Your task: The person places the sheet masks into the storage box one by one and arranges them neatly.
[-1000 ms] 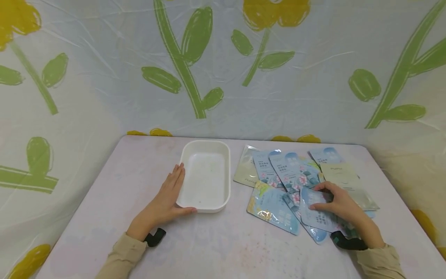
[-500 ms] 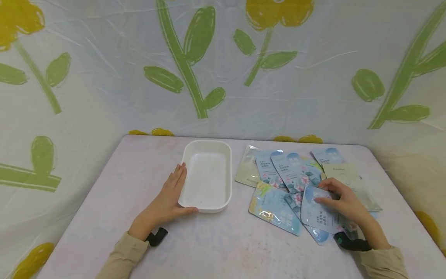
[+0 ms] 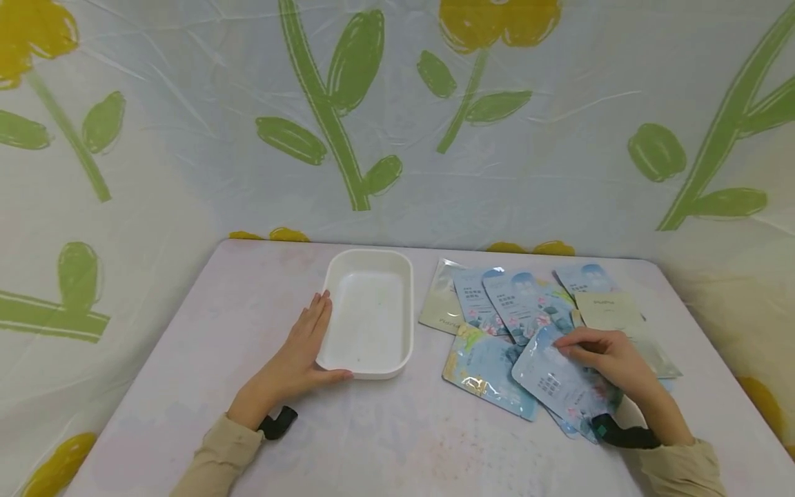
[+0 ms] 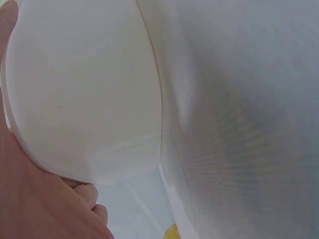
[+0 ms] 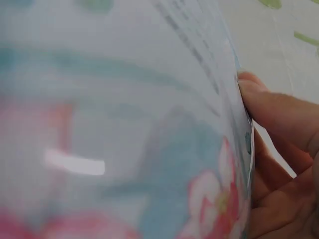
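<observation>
My right hand (image 3: 611, 355) pinches a light-blue sheet mask packet (image 3: 549, 373) by its edge, thumb on the printed face. In the right wrist view that packet (image 5: 149, 124), with pink flowers and small lettering, fills most of the picture and bends near the thumb (image 5: 269, 107). My left hand (image 3: 292, 359) lies against the left side of a white rectangular tray (image 3: 406, 324), fingers straight along the wall and thumb across its near corner. The left wrist view shows the tray (image 4: 84, 89) close up, with the palm along its rim. Nothing lies in the tray.
Several blue packets, among them one with a yellow-green print (image 3: 487, 373), overlap around the right hand. A silvery-green packet (image 3: 441, 304) lies at the pile's left, and pale green ones (image 3: 611, 310) at its right. A flowered curtain (image 3: 528, 186) rises behind the table (image 3: 397, 449).
The blue packet in my right hand has lifted and turned, its lettered end swinging left over the packets beside it. The left hand and the tray have stayed in place.
</observation>
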Demonstrator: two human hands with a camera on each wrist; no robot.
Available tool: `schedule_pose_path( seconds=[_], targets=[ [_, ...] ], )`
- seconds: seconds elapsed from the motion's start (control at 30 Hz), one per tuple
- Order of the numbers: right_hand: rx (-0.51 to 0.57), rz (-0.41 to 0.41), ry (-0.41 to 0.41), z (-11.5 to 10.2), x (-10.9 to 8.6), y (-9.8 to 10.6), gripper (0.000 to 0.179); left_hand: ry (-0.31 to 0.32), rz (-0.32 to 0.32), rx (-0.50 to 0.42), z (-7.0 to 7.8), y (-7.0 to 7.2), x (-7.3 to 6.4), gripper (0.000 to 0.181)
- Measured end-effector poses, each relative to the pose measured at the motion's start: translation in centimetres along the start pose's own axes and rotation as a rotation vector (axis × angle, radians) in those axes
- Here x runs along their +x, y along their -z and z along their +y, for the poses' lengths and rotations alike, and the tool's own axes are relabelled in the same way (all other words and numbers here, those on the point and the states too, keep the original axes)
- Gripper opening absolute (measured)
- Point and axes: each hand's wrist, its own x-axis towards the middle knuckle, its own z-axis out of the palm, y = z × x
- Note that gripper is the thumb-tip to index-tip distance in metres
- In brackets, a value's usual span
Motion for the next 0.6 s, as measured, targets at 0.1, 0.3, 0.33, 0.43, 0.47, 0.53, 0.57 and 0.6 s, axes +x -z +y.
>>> schedule_pose_path(
  seconds=[0.1,0.3,0.33,0.43,0.47,0.53,0.57,0.6],
  targets=[
    [-0.006,0.03,-0.062,-0.3,0.2,-0.4,0.016,0.009,-0.004,-0.002,-0.1,0.1,-0.2,0.126],
    [0.066,0.114,-0.188,-0.4,0.5,-1.2,0.026,0.006,-0.004,0.004,0.0,0.1,-0.1,0.126],
    [0.101,0.127,-0.207,-0.4,0.5,-1.3,0.028,0.007,-0.006,0.004,0.0,0.1,-0.1,0.126],
    [0.281,0.155,-0.243,0.0,0.7,-1.9,0.03,0.013,-0.015,-0.003,0.1,0.1,-0.1,0.126],
    [0.347,0.161,-0.253,0.1,0.8,-2.1,0.03,0.014,-0.016,-0.006,0.2,0.2,-0.1,0.127],
    [0.437,0.178,-0.276,0.2,0.8,-2.4,0.031,0.016,-0.018,-0.011,0.2,0.2,-0.1,0.126],
    [0.466,0.187,-0.293,0.3,0.8,-2.5,0.031,0.015,-0.016,-0.009,0.2,0.2,-0.1,0.126],
    [0.487,0.197,-0.311,0.3,0.9,-2.6,0.031,0.014,-0.013,-0.007,0.2,0.2,-0.1,0.126]
  ],
)
